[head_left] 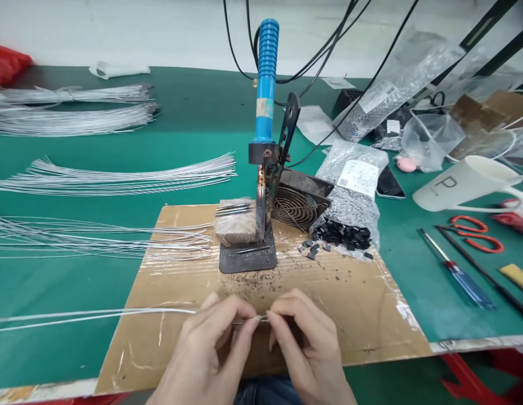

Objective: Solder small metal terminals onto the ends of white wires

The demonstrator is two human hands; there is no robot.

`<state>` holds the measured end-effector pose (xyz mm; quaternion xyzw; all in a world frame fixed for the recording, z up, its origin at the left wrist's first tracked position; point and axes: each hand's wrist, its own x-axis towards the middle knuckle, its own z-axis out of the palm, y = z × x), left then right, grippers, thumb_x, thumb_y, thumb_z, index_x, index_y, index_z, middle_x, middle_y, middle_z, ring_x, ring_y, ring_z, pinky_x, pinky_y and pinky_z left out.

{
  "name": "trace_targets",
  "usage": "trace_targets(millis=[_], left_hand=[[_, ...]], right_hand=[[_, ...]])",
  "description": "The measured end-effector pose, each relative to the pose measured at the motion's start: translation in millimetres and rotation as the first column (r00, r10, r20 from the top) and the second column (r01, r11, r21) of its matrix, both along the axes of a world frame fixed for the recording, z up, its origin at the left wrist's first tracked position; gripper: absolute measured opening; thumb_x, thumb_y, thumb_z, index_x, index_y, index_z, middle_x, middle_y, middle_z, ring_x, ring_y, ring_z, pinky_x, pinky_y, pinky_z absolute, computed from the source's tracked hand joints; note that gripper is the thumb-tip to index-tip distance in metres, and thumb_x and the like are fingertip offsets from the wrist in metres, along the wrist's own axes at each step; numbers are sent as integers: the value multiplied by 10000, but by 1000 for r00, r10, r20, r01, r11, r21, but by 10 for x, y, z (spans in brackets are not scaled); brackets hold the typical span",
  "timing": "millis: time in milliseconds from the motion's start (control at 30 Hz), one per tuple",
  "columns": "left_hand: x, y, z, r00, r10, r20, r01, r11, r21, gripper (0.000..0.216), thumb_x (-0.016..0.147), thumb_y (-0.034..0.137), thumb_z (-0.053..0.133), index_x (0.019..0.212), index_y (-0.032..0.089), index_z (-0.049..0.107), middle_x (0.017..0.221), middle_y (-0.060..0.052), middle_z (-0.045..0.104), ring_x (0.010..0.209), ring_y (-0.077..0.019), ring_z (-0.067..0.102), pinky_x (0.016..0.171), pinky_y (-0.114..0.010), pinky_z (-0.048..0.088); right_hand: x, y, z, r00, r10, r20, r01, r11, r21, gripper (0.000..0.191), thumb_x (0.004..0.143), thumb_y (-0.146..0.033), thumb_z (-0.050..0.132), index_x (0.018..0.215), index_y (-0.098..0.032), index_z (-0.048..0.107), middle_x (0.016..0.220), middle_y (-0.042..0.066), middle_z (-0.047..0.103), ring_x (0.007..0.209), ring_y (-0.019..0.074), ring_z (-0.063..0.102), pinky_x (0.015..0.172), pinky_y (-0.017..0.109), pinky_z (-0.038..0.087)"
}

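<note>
My left hand [210, 349] and my right hand [303, 343] meet over the near edge of a taped cardboard sheet [362, 304]. Both pinch the end of a thin white wire [96, 316] that runs off to the left across the green table. The fingertips nearly touch where the wire ends; a small part may sit between them, but I cannot make it out. Behind my hands stands a blue-handled soldering iron [266, 84], held upright in a metal stand [248, 256] with its tip pointing down.
Bundles of white wires [117, 177] lie across the left of the table. A small fan [297, 205] and a bag of small black parts [349, 208] sit right of the stand. Farther right are a white mug [464, 183], red scissors [476, 233] and a blue screwdriver [459, 275].
</note>
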<state>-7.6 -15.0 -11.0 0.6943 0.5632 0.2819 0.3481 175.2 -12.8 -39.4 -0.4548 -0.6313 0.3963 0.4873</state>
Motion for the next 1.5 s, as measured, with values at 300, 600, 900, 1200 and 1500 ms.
trace_targets(millis=[300,600,900,1200,1500], left_hand=[[-64,46,-12,981,106,162,-49,945,-322,353,977,563,555,810,267,649,680,11,527,582,-163,464,516,-264,375],[-48,37,34,950,162,266,-56,929,-366,359,955,559,603,790,248,678,669,-5,589,573,-156,511,517,-246,395],[76,-15,95,933,287,218,-207,922,-327,335,943,481,626,758,208,683,640,14,565,569,-122,479,533,-208,382],[71,-15,68,935,277,221,-207,933,-294,329,937,476,638,745,211,677,642,6,593,561,-121,516,525,-195,432],[70,9,123,929,266,259,-208,950,-231,316,896,450,716,700,204,689,589,2,613,481,-106,519,457,-168,445]], right_hand=[[-164,-52,81,881,-241,-406,34,890,-454,236,995,-367,696,844,-198,765,771,-3,649,492,76,595,492,205,471],[-289,-70,65,785,-223,-578,-101,875,-474,145,913,-376,801,910,-250,872,828,15,685,468,43,609,449,132,514],[-319,-64,63,727,-301,-617,-135,819,-558,209,827,-402,883,798,-200,842,750,-11,651,373,24,577,332,85,412],[-290,-54,52,701,-280,-655,-190,813,-550,229,832,-397,883,789,-179,825,731,-21,654,359,19,579,336,78,423],[-165,0,62,697,-176,-695,-350,762,-545,230,859,-372,856,796,-155,816,687,-9,672,370,38,596,352,92,437]])
